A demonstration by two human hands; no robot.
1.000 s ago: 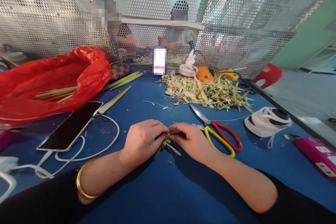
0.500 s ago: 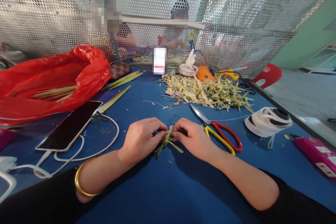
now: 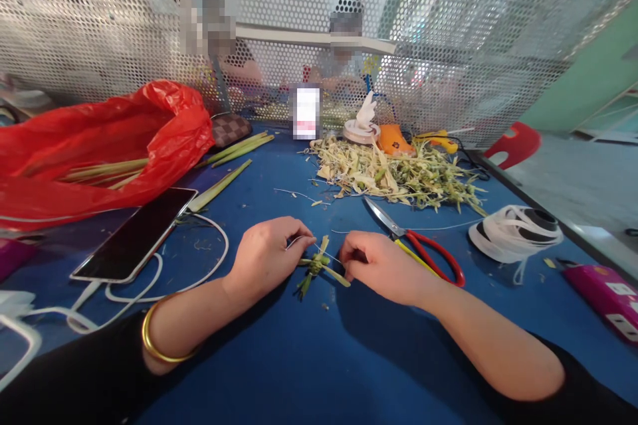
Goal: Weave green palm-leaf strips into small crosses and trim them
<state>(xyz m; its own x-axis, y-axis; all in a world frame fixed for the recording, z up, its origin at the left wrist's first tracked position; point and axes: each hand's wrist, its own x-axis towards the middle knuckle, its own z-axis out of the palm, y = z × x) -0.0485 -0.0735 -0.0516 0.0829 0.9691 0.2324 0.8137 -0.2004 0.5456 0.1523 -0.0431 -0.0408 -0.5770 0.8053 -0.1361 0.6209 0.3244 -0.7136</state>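
A small knotted piece of green leaf strips [image 3: 316, 265], its ends sticking out several ways, sits between my two hands. Thin white string [image 3: 326, 254] crosses it. My left hand [image 3: 266, 254] pinches the string just left of the leaf piece, thumb against forefinger. To the right, my right hand [image 3: 381, 264] has its fingers curled together on the string's other side, a little apart from the leaf piece; its fingertips are partly hidden. Scissors [image 3: 438, 254] with red and yellow handles lie beyond my right hand, which covers part of the yellow handle.
A heap of leaf scraps [image 3: 383, 172] lies at the back, near a tissue holder [image 3: 361, 131]. On the right are a white ribbon roll [image 3: 516, 232] and a magenta power strip [image 3: 603, 299]. A dark-screened phone [image 3: 134, 236], its white cable [image 3: 226, 249] and a red bag [image 3: 179, 119] occupy the left.
My hands have drawn apart, the right one moving rightward off the leaf piece. String now shows stretched between them, and more of the leaf piece is exposed.
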